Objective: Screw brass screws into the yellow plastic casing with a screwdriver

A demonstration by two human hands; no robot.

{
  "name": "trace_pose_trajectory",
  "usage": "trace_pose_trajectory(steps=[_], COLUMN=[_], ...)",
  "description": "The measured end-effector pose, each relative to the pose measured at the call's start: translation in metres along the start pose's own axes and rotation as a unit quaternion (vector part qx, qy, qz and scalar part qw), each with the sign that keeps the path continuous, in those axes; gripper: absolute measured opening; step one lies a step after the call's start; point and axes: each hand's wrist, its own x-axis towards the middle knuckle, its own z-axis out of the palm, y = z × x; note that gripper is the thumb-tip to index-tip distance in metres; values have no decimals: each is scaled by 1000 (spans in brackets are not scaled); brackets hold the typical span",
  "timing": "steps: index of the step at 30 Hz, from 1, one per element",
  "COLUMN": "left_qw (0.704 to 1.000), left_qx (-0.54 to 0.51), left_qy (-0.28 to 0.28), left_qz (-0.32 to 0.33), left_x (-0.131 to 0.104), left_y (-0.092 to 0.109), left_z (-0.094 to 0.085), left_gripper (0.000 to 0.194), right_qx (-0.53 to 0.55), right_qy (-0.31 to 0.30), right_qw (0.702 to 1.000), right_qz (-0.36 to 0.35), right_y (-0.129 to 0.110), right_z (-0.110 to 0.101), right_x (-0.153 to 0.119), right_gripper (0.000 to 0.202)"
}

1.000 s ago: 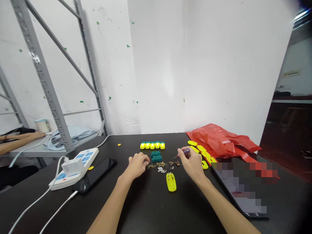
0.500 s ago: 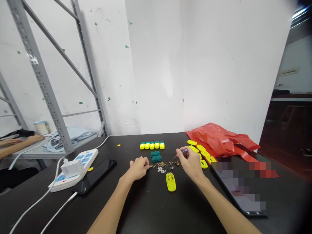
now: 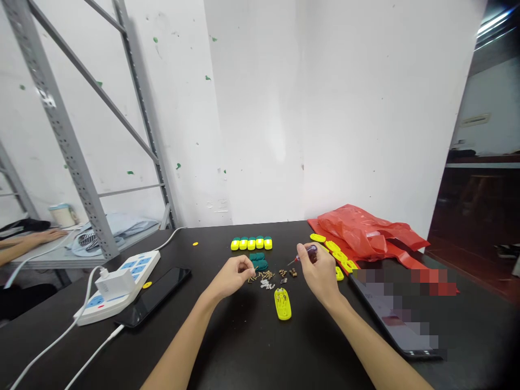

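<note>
My right hand (image 3: 319,271) is wrapped round a small screwdriver (image 3: 311,250) with a dark purple handle, its thin shaft pointing left. My left hand (image 3: 233,277) pinches a brass screw (image 3: 255,268) between thumb and fingertips, just above a pile of brass screws (image 3: 266,275). Close by lie small white pieces (image 3: 266,284) and little brown metal parts (image 3: 293,272). Between my forearms a yellow plug half-shell (image 3: 283,304) rests open side up, with metal parts inside. Dark green covers (image 3: 258,264) lie beyond the screws.
Several yellow-and-green plugs (image 3: 252,244) stand in a row at the back. Yellow shells (image 3: 333,248) lie by a red plastic bag (image 3: 357,230) and a tablet (image 3: 394,319). At left are a power strip (image 3: 136,276) and a phone (image 3: 154,298). Another person's hand (image 3: 46,236) shows far left.
My left hand has lifted from the table beside the screw pile, with a screw now showing in its fingertips. My right hand still holds the screwdriver. The view has shifted slightly.
</note>
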Motion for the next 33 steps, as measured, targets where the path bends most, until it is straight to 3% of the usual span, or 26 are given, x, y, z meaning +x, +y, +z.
trace_pose_trajectory(steps=[2,5,9,12,21,30,33], left_qw=[992,975,964,963,964,968,986], left_qx=[-127,-221,-265,-266,-258,-245,-154], left_qy=[0,-1,29,53,56,52,37], left_qz=[7,12,12,0,26,23,45], left_x=[0,-1,-1,-1,-3,-2,-8], left_y=[8,17,24,25,25,25,28], left_z=[8,20,33,41,56,52,43], left_gripper=[23,36,41,38,30,38,35], right_qx=[-6,10,32,18,-70,-67,-37], right_qy=[-20,-99,-208,-246,-269,-266,-290], right_qw=[997,983,963,957,949,949,948], right_qz=[-73,-156,-168,-153,-149,-156,-129], right_y=[0,1,-3,-6,2,0,-3], right_z=[1,3,6,8,15,13,8], right_x=[-2,-6,-14,-17,-21,-20,-15], right_gripper=[28,18,19,8,10,9,10])
